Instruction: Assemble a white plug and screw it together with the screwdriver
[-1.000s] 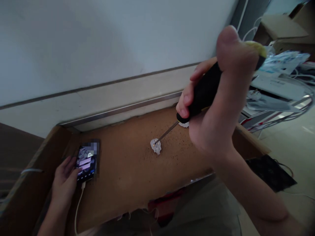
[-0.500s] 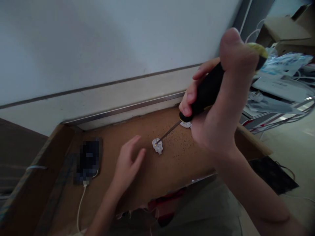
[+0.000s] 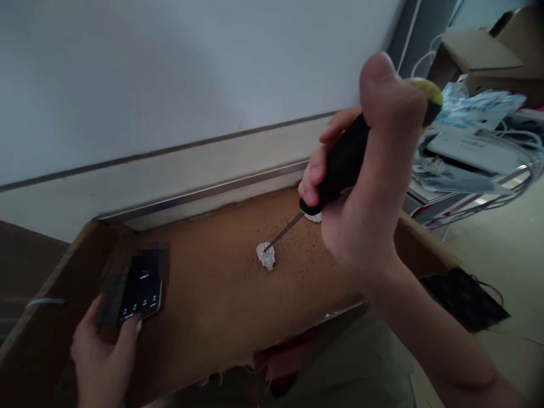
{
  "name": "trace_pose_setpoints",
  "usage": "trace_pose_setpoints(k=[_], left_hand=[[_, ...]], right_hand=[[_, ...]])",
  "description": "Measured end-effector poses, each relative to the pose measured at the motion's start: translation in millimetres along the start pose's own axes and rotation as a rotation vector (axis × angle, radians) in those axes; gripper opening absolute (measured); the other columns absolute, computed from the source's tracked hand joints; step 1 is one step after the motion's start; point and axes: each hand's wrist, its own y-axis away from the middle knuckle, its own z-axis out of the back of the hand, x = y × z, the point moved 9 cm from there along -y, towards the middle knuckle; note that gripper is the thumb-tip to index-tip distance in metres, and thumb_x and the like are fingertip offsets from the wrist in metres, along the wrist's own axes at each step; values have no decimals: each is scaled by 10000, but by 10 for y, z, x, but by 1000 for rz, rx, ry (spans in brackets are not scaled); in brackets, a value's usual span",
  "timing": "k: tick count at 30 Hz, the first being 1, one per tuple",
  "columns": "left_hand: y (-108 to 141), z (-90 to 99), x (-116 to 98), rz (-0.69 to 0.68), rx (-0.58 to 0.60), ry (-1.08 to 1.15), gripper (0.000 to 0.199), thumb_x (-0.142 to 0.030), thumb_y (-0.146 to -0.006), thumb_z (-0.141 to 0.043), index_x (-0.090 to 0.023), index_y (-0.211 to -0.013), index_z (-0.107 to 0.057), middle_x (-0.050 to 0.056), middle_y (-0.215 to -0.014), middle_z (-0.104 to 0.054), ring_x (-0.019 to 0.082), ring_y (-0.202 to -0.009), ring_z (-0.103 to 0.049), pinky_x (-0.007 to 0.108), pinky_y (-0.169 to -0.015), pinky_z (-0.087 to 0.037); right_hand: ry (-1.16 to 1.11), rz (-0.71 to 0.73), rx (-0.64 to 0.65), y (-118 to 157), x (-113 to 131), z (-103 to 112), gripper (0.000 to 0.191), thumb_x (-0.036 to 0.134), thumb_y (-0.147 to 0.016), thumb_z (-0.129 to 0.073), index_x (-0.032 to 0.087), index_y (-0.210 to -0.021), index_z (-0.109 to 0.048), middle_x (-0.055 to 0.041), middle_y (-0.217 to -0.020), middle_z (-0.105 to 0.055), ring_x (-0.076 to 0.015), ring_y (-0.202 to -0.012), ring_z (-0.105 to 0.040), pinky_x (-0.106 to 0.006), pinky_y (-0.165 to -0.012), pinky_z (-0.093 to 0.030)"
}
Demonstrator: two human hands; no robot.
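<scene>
My right hand (image 3: 378,187) is wrapped round the black and yellow handle of a screwdriver (image 3: 346,156), thumb high near its butt. Its thin shaft slants down left, and the tip meets a small white plastic piece with brass-coloured spots (image 3: 267,259), which looks like part of a plug. A second white piece (image 3: 315,217) lies partly hidden behind the handle. At the lower left, my left hand (image 3: 104,354) has thumb and forefinger spread around the lower end of a phone (image 3: 142,297). The thumb touches the phone's bottom edge; its screen is lit.
All this lies on a brown cardboard surface (image 3: 204,300) with raised sides and dark specks. A white wall panel (image 3: 191,73) rises behind. To the right are plastic bags (image 3: 480,110), cables, a cardboard box (image 3: 480,51) and a black flat item (image 3: 465,297) on the floor.
My left hand has moved from beside the white piece, leftward to the phone, whose lit screen now shows. My right hand keeps the screwdriver on the white piece. The view has shifted slightly.
</scene>
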Motion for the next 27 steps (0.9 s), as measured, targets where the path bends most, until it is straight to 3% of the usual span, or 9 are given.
trace_pose_setpoints(k=[2, 4, 8, 12, 15, 20, 27], left_hand=[[35, -25, 319, 205, 63, 95, 742, -442, -644, -677, -335, -1334, -425, 16, -1355, -523, 298, -1213, -500, 467, -1002, -418], [70, -88, 355, 251, 123, 95, 789, -465, -615, -690, -313, -1340, -421, 23, -1396, -479, 299, -1267, -440, 443, -1048, -366], [59, -114, 194, 212, 142, 26, 816, -456, -600, -673, -240, -1345, -421, 72, -1410, -458, 304, -1289, -409, 429, -1073, -329], [53, -87, 187, 234, 133, 89, 787, -458, -625, -655, -250, -1346, -417, 73, -1405, -464, 303, -1267, -440, 451, -1050, -358], [40, -96, 179, 218, 159, 63, 794, -430, -623, -664, -229, -1351, -419, 85, -1405, -463, 308, -1257, -450, 448, -1051, -358], [-141, 10, 221, 258, -2, 127, 578, -342, -702, -615, -246, -1266, -527, 34, -1324, -554, 280, -1236, -478, 450, -1049, -365], [-369, -169, 248, 197, 100, 216, 590, -297, -658, -616, -200, -1238, -565, 53, -1283, -586, 268, -1192, -522, 429, -1044, -373]], right_hand=[[-27, 7, 7, 0, -1, 0, 307, 440, -790, -578, 210, -670, -414, 56, -521, -394, -63, -418, -364, -197, -380, -319], [-58, 27, 21, -1, 11, -6, 337, 457, -791, -586, 206, -660, -406, 55, -525, -381, -59, -420, -362, -190, -377, -309], [-33, 21, 25, -17, -7, 5, 323, 432, -803, -569, 207, -650, -396, 52, -515, -372, -67, -415, -355, -204, -376, -305], [-51, 37, 33, -25, -2, 7, 346, 466, -779, -598, 211, -652, -402, 49, -507, -383, -71, -409, -345, -214, -367, -295], [-65, 31, 32, -19, -4, 4, 289, 368, -801, -564, 205, -633, -394, 47, -499, -384, -68, -404, -346, -210, -368, -293], [-65, 12, 1, -6, -12, 17, 274, 380, -810, -559, 207, -660, -409, 55, -489, -393, -59, -402, -347, -192, -376, -295], [27, 10, 1, -29, -32, 24, 330, 497, -789, -571, 220, -721, -405, 57, -525, -389, -71, -409, -374, -218, -386, -296]])
